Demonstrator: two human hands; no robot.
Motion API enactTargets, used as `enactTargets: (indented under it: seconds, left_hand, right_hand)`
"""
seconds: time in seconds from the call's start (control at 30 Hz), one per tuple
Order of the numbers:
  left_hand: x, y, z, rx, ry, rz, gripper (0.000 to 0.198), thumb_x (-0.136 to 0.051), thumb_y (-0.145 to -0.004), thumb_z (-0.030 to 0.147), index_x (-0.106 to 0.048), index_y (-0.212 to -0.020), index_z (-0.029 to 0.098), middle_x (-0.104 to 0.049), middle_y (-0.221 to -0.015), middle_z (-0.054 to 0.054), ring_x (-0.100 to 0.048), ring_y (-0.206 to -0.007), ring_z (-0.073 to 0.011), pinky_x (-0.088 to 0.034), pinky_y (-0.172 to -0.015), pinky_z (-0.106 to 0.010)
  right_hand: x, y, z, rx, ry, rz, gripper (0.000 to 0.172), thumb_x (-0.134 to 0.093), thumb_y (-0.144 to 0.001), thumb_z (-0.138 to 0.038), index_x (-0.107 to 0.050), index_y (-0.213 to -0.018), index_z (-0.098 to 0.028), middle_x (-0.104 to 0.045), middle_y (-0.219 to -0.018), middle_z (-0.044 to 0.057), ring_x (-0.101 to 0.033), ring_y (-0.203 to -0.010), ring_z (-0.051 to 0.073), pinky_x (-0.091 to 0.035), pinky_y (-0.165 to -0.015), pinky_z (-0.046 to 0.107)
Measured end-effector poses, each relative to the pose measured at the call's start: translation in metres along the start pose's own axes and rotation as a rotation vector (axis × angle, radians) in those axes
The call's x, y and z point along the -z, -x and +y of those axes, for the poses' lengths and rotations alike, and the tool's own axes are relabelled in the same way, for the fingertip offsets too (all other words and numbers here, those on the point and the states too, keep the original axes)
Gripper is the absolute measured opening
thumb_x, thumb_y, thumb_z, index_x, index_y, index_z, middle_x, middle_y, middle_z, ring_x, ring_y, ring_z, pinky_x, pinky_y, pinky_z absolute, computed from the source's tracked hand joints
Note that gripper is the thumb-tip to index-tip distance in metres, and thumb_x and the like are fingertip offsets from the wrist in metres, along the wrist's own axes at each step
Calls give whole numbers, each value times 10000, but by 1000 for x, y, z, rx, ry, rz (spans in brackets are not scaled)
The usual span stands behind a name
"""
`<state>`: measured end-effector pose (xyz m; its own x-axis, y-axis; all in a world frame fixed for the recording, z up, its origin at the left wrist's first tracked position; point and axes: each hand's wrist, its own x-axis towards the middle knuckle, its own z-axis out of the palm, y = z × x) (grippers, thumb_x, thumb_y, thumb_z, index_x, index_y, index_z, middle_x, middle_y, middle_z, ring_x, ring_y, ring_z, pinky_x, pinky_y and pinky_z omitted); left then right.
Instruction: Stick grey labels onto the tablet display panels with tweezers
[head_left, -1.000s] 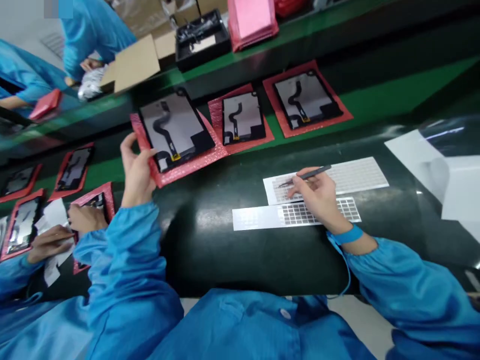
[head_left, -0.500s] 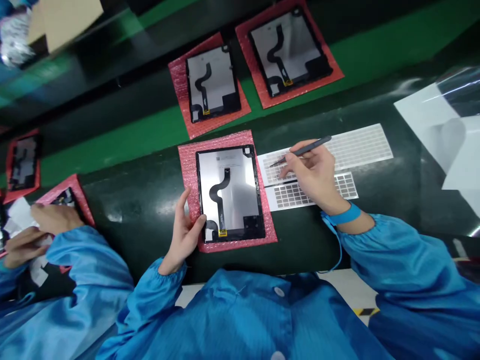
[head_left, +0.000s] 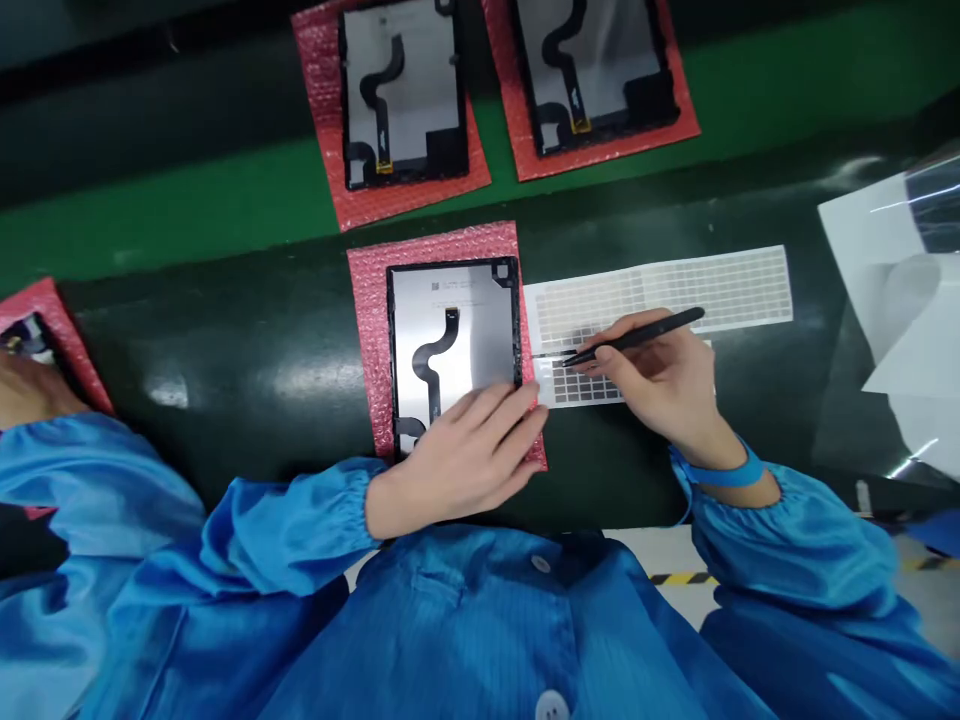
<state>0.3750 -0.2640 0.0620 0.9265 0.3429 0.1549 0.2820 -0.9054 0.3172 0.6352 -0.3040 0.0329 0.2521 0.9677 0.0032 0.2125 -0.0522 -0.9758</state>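
Observation:
A display panel (head_left: 480, 330) with a curved black ribbon cable (head_left: 429, 360) lies on pink bubble wrap (head_left: 367, 330) in front of me. My left hand (head_left: 469, 455) stretches flat across the panel's lower part, fingers pointing right toward the wrap's edge; it hides the lower right corner. Black tweezers (head_left: 645, 332) are held in my right hand (head_left: 671, 385). Their tips are at the upper left of a small sheet of dark rectangular stickers (head_left: 581, 388). Behind it lies a longer sheet of pale stickers (head_left: 705, 290).
Two more panels on pink wrap, a left one (head_left: 420, 90) and a right one (head_left: 600, 70), lie on the green strip beyond. White papers and clear film (head_left: 900, 300) are at the right. A co-worker's hand (head_left: 34, 390) and sleeve are at the far left, near another wrapped panel.
My left hand has moved from the panel's left edge to its lower right part. The tweezers have shifted from the pale sticker sheet down to the dark one. My view has shifted too.

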Motion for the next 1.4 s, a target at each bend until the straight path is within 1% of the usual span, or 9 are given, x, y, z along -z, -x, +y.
enactTargets:
  seconds: [0.1, 0.17, 0.23, 0.53, 0.67, 1.0, 1.2, 1.33, 1.4]
  left_hand:
    - [-20, -16, 8, 3, -109, -104, 724, -549, -1017, 556, -503, -1490, 10, -401, -1613, -307, -418, -1478, -465, -429, -1127, -536]
    - [-28, -18, 8, 15, -134, -127, 797, -514, -1009, 631, -483, -1510, 12, -375, -1620, -330, -407, -1482, -483, -416, -1110, -547]
    - [-31, -17, 7, 16, -139, -133, 805, -483, -1014, 650, -482, -1516, 20, -378, -1620, -328, -412, -1481, -478, -402, -1108, -539]
    - [-32, -15, 6, 15, -127, -138, 800, -467, -1019, 646, -467, -1532, 33, -381, -1623, -320, -415, -1486, -460, -396, -1107, -537]
    - [-33, -15, 7, 15, -126, -131, 782, -453, -1026, 640, -473, -1524, 37, -387, -1620, -318, -415, -1488, -451, -405, -1100, -534]
    - [-31, -15, 6, 15, -132, -135, 783, -454, -1026, 640, -464, -1528, 39, -389, -1621, -315, -416, -1491, -439, -411, -1099, -524]
    - [-31, -15, 7, 21, -124, -147, 793, -450, -1029, 642, -450, -1536, 31, -372, -1631, -314, -398, -1498, -438, -406, -1114, -526]
    - [-26, -19, 9, 48, -59, -140, 877, -414, -1004, 731, -477, -1511, 18, -400, -1611, -312, -420, -1469, -448, -414, -1109, -539]
    - [-20, -22, 7, 45, -20, -109, 884, -412, -994, 751, -508, -1481, 20, -438, -1583, -306, -447, -1440, -446, -427, -1099, -533]
  right_hand:
    - [1, 2, 10, -19, -25, -16, 231, -821, -896, -350, -675, -1030, -232, -773, -935, 20, -799, -757, 204, -708, -685, 318]
    - [1, 1, 12, -25, -39, -13, 219, -814, -905, -325, -674, -1046, -233, -772, -950, 21, -801, -764, 201, -704, -686, 307]
    - [0, 1, 10, -14, -36, -7, 204, -805, -914, -313, -674, -1052, -237, -772, -959, 23, -802, -768, 202, -701, -684, 307]
    - [1, 3, 3, -66, 24, -5, 215, -805, -913, -365, -684, -1051, -252, -779, -959, 35, -792, -760, 222, -687, -646, 335]
    - [1, 4, 1, -80, 18, -11, 203, -802, -918, -343, -673, -1049, -256, -786, -987, 32, -801, -785, 228, -695, -671, 347]
    - [-1, 3, -2, -111, 42, 9, 192, -802, -921, -346, -671, -1034, -262, -790, -966, 29, -803, -763, 235, -689, -644, 358]
    - [3, -1, -5, -151, -55, -13, 152, -797, -927, -313, -689, -1011, -247, -786, -918, 34, -797, -730, 215, -706, -676, 351]
    - [4, -6, -11, -147, -137, 23, 147, -803, -918, -262, -689, -1002, -222, -804, -904, 25, -798, -715, 198, -708, -679, 316]
    - [-1, -12, -15, -135, -153, 40, 131, -792, -927, -241, -688, -1005, -227, -808, -898, 15, -799, -709, 187, -708, -685, 300]
